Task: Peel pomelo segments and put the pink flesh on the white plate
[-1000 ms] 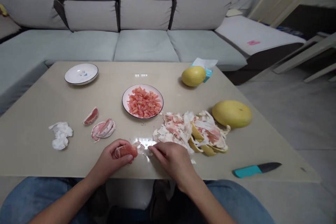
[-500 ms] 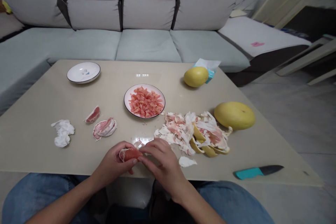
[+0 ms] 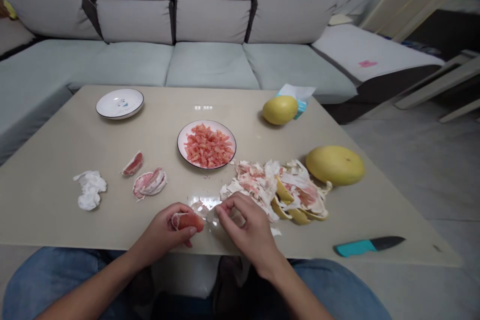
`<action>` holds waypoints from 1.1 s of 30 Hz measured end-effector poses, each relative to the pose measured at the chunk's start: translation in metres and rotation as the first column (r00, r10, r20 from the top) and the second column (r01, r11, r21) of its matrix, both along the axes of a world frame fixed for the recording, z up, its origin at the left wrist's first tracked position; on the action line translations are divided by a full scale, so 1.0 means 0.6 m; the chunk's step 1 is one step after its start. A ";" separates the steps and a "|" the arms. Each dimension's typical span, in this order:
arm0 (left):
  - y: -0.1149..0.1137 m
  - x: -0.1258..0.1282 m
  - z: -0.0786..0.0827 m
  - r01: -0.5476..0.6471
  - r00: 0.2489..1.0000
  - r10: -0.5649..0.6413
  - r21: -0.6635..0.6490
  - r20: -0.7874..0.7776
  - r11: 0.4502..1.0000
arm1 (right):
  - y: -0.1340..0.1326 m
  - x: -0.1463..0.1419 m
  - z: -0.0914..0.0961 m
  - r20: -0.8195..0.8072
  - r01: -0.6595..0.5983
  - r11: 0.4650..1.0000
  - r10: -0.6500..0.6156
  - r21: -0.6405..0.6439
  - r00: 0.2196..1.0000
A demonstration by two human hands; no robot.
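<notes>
1. Left hand is curled shut around a peeled pomelo segment, holding it low over the near side of a beige tabletop.
2. Right hand is closed to a pinch, and its fingers look to be on a see-through shred of membrane, just beside the segment.
3. Right past the hands there's a big messy pile of pomelo peel.
4. Behind that, a plate holds a heap of pink pomelo bits.
5. Off left: two more pomelo pieces, crumpled tissue and a small white plate.
6. Off right: two whole pomelos and a teal-handled knife.
</notes>
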State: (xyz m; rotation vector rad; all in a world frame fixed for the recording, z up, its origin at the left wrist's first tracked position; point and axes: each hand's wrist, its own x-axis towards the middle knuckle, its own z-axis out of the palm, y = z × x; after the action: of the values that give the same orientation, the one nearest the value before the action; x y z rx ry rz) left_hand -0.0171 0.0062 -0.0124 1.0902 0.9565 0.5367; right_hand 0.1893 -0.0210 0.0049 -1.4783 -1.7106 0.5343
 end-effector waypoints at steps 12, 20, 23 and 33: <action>0.006 -0.009 -0.007 -0.022 0.999 0.022 0.010 0.031 1.000 | 0.014 0.043 -0.010 0.180 0.094 0.994 -0.101 0.047 0.978; 0.028 -0.023 0.013 -0.087 0.995 0.090 0.064 -0.044 0.994 | 0.004 0.056 -0.011 0.232 0.007 0.989 0.028 -0.150 0.972; 0.038 -0.033 0.016 -0.137 0.985 0.148 0.117 -0.094 0.984 | 0.003 0.021 -0.029 0.305 -0.013 1.000 0.017 -0.017 0.952; 0.037 -0.041 0.012 -0.160 0.978 0.176 0.143 -0.108 0.977 | 0.036 0.003 -0.058 0.572 -0.148 0.989 0.106 0.028 0.813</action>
State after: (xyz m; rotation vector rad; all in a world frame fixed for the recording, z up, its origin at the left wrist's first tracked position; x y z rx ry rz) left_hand -0.0417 0.0286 -0.0051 1.1783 1.1383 0.6880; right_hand 0.1911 0.0007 -0.0298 -1.5774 -2.2781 0.0824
